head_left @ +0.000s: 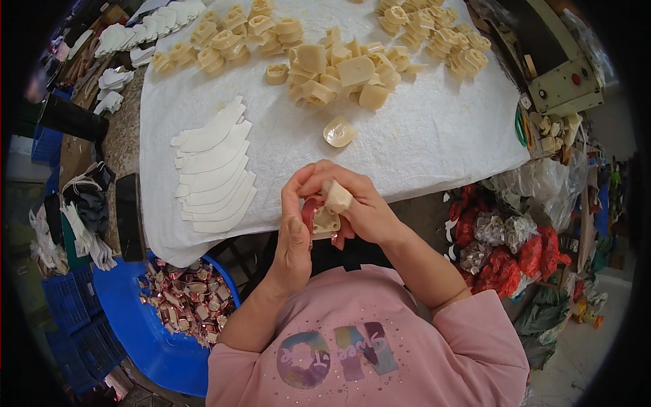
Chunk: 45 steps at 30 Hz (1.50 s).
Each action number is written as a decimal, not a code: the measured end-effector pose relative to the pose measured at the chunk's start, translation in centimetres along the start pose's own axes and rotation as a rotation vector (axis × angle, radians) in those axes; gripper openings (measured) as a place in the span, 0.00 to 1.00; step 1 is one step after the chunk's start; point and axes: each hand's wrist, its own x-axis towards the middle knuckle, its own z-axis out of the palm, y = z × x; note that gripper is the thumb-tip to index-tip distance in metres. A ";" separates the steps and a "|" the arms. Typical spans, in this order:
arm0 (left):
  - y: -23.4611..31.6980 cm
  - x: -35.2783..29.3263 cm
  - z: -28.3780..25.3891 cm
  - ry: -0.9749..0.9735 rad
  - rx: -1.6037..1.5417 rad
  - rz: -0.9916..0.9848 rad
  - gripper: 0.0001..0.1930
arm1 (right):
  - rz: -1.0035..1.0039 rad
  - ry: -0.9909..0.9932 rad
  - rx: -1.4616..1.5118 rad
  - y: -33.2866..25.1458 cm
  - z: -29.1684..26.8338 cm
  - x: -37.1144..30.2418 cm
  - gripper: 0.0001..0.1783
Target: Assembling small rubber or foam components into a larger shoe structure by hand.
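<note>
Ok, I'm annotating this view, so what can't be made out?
Head view, held piece: underside, hidden by itself and the left hand.
Head view, blue basin: part of its floor, hidden by heaped pieces.
Head view, pink shirt: remainder, cut off by the lower edge.

It's fairly bright over here, with soft light spread across the white-covered tabletop [420, 129]. The loose cream piece [340, 132] carries a small glint, and shadows around the piled cream pieces [356, 70] are faint. Below the tabletop's near edge it turns dim. The held cream part [326, 220] reads clearly enough; toward the rim, lines like those of the metal cabinet [566, 88] bend, detail softens, and corners go black.
</note>
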 end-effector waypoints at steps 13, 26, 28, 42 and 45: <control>-0.5 0.4 1.2 0.364 0.416 0.164 0.24 | -0.529 0.056 -0.296 4.5 1.3 0.5 0.17; -0.4 0.2 0.6 0.215 0.017 0.020 0.23 | -0.536 0.193 -0.217 4.2 2.4 -0.1 0.17; -0.3 0.4 0.4 0.188 -0.105 -0.015 0.26 | -0.347 0.219 -0.185 3.5 2.0 -0.3 0.17; 0.3 1.3 -1.6 0.028 0.858 0.358 0.48 | -0.151 0.199 -0.748 -1.5 0.7 0.1 0.17; 0.5 1.0 -0.7 0.146 0.594 0.264 0.38 | -0.301 0.228 -0.629 0.2 0.1 0.1 0.17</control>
